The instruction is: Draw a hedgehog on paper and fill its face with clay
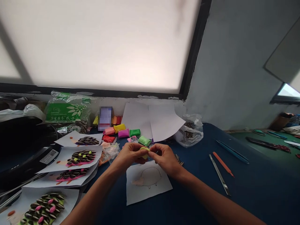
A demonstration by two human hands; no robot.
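Between my two hands is a small lump of yellow modelling clay (145, 152), pinched by the fingers of both. My left hand (131, 153) grips its left side, and my right hand (164, 156) presses it from the right with thumb and fingertips. Just below them lies a sheet of white paper (161, 187) bearing a pencil outline of a hedgehog, its face tinted pale pink. Some striped sunflower seeds (179, 159) lie on the dark blue table behind my right hand, partly hidden by it.
Finished hedgehog pictures with seeds (81, 157) lie at left. Behind my hands are coloured clay packets (123, 133), blank white sheets (162, 123) and a bag of seeds (191, 131). On the right lie an orange tool (223, 164), a metal blade (219, 175) and blue tweezers (232, 151).
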